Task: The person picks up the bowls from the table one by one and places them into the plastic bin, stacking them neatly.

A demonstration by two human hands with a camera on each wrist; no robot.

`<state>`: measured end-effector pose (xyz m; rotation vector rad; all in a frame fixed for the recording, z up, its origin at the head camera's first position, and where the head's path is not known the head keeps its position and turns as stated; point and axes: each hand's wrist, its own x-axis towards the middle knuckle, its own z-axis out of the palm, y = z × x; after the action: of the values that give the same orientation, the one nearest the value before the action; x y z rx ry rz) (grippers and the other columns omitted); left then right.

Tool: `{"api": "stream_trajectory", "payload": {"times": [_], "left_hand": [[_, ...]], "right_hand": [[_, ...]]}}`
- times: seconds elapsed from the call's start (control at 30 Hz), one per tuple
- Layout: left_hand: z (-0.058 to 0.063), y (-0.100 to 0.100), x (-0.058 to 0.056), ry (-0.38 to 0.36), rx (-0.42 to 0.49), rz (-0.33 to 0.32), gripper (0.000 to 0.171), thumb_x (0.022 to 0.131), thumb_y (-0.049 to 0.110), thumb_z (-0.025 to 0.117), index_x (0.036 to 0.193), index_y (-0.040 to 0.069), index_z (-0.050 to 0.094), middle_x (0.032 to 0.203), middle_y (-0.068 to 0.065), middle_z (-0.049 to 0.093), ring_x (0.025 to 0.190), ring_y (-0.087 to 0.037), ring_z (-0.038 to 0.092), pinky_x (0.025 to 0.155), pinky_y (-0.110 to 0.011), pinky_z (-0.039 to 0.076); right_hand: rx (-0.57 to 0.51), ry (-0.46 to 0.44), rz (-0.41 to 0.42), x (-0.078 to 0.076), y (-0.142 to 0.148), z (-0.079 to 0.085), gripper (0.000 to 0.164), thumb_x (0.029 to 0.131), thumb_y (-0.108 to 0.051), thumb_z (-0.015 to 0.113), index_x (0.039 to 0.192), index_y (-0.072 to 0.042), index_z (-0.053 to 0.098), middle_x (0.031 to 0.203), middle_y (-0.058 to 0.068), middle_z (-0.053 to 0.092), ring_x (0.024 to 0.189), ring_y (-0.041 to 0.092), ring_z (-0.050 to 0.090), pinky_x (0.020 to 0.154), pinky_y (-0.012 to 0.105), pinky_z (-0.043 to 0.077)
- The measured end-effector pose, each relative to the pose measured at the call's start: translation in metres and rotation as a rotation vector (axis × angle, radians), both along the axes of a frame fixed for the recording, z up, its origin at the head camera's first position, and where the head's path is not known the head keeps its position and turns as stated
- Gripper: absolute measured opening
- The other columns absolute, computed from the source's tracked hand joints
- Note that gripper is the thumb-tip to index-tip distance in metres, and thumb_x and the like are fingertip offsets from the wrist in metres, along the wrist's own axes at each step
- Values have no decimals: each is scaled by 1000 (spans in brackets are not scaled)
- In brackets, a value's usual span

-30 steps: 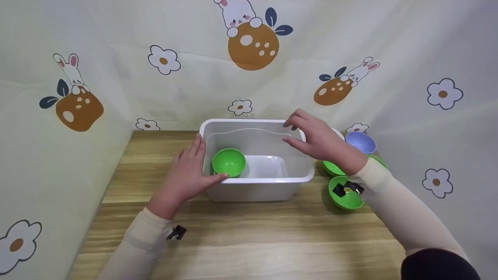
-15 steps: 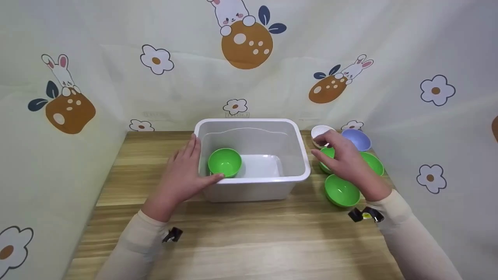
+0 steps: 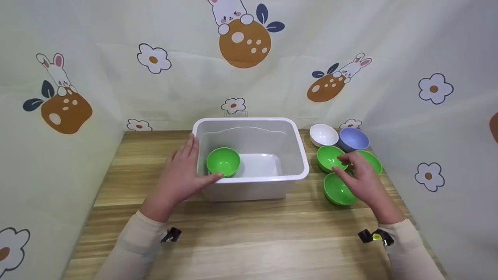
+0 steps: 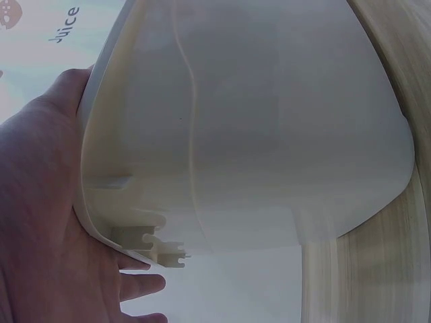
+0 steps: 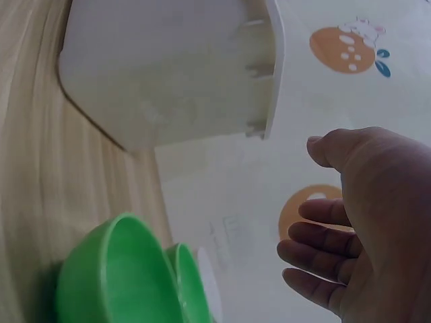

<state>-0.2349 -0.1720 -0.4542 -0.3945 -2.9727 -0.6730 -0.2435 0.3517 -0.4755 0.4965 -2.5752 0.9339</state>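
In the head view my left hand (image 3: 177, 177) rests against the left front corner of a white plastic bin (image 3: 249, 190). Its fingers lie fairly straight along the side, and the thumb reaches over the front rim. Inside the bin, at the left, sits a green bowl (image 3: 223, 161). My right hand (image 3: 362, 179) hovers over the bowls on the right, thumb and fingers apart, holding nothing. Around it are a near green bowl (image 3: 337, 190), a middle green bowl (image 3: 328, 157) and a partly hidden green bowl (image 3: 371, 161). The right wrist view shows the hand (image 5: 384, 222) above the bowls.
Behind the green bowls stand a white bowl (image 3: 323, 135) and a blue bowl (image 3: 353, 139). All rest on a wood-grain table (image 3: 249, 237). A patterned curtain (image 3: 186, 89) encloses the back and both sides.
My right hand has moved from over the bin's right rim rightward and toward me, above the green bowls. The left hand stays on the bin. The view has shifted slightly.
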Motion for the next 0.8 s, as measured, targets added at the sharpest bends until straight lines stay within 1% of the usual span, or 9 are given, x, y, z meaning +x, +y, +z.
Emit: {"api": "stream_trajectory", "payload": {"times": [0.1, 0.27, 0.43, 0.5, 0.6, 0.73, 0.8], "left_hand": [[0, 0, 0, 1, 3, -2, 136, 89, 87, 66, 173, -7, 14, 183, -25, 10, 168, -44, 16, 132, -70, 13], [0, -1, -1, 0, 3, -3, 135, 90, 85, 67, 173, -7, 14, 182, -26, 10, 168, -45, 16, 132, -70, 14], [0, -1, -1, -2, 9, 1, 136, 89, 87, 66, 174, -6, 14, 182, -26, 11, 168, -45, 16, 132, -70, 14], [-1, 0, -1, -3, 6, 3, 137, 89, 88, 66, 174, -6, 14, 183, -25, 10, 168, -44, 16, 132, -69, 14], [-1, 0, -1, -3, 4, 2, 136, 89, 85, 68, 174, -7, 14, 183, -24, 9, 169, -42, 15, 132, -69, 14], [-1, 0, -1, -8, -1, -4, 134, 91, 82, 70, 174, -6, 13, 183, -24, 8, 169, -41, 13, 133, -69, 12], [-1, 0, -1, -10, -1, -6, 134, 91, 83, 69, 174, -6, 12, 183, -24, 7, 169, -41, 13, 133, -69, 11]], "right_hand": [[-9, -14, -40, 4, 6, -10, 30, 100, -7, 82, 125, 3, 71, 116, 15, 69, 109, 36, 68, 92, 28, 52], [-30, -25, -70, 9, 14, -23, 35, 99, -9, 84, 127, 7, 69, 120, 20, 69, 114, 42, 67, 99, 45, 51], [-75, -46, -89, 14, 20, -31, 44, 98, -11, 85, 133, 9, 67, 124, 25, 67, 119, 42, 64, 104, 49, 47], [-80, -64, -103, 17, 22, -34, 47, 99, -13, 85, 135, 10, 66, 127, 26, 67, 121, 41, 63, 104, 51, 46], [-78, -100, -121, 22, 26, -40, 50, 100, -16, 85, 138, 9, 64, 130, 26, 65, 122, 40, 62, 102, 55, 48], [-87, -155, -119, 25, 30, -48, 56, 100, -19, 84, 142, 9, 61, 134, 25, 61, 122, 43, 60, 102, 60, 49], [-92, -167, -113, 26, 32, -51, 58, 100, -19, 85, 143, 9, 60, 137, 25, 59, 123, 44, 60, 103, 62, 48]]}}
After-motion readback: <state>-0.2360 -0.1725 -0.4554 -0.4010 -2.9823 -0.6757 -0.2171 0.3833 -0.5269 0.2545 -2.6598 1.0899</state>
